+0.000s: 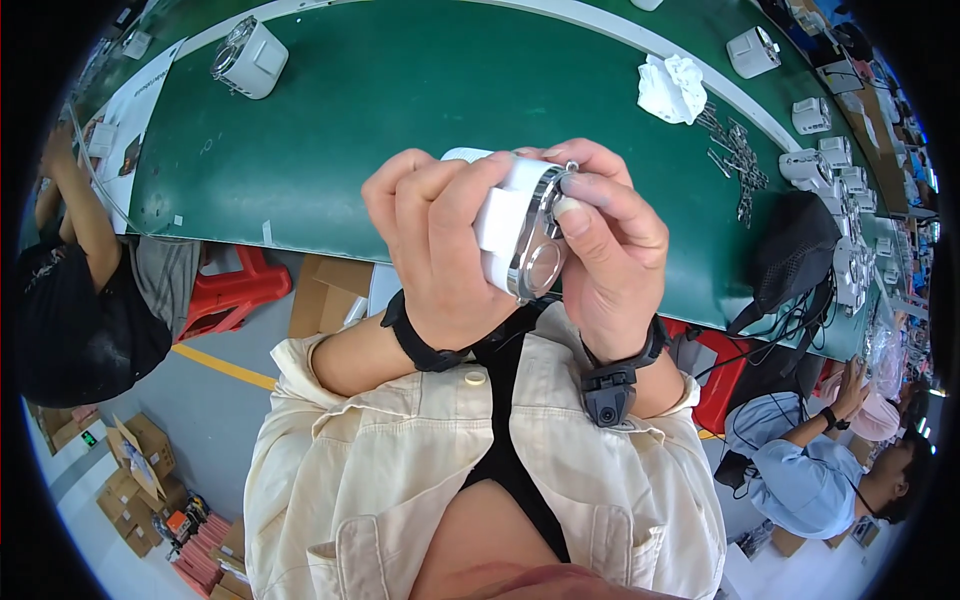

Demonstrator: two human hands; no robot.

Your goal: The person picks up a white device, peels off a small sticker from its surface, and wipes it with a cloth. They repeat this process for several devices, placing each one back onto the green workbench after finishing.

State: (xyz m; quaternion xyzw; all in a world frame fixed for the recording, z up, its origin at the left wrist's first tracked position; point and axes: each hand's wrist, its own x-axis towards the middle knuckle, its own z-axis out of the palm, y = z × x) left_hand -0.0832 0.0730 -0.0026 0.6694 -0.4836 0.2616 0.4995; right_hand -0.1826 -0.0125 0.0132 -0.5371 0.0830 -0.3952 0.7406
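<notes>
Above the near edge of the green table I hold a white device (505, 215) with a shiny chrome end. The device is tilted, with its chrome end toward the right and round glossy parts on that end. My left hand (440, 225) wraps round the white housing from the left. My right hand (615, 235) grips the chrome end, thumb and forefinger pressed together at its rim. A small metal loop (572, 166) stands out by these fingertips. The fingers hide what lies between them and part of the chrome end.
On the green table (320, 160) stands a similar white device (252, 60) at the far left. Crumpled white paper (672, 90) and a pile of small metal parts (737, 160) lie right. A black bag (795, 255) with cables sits near more devices. People sit at both sides.
</notes>
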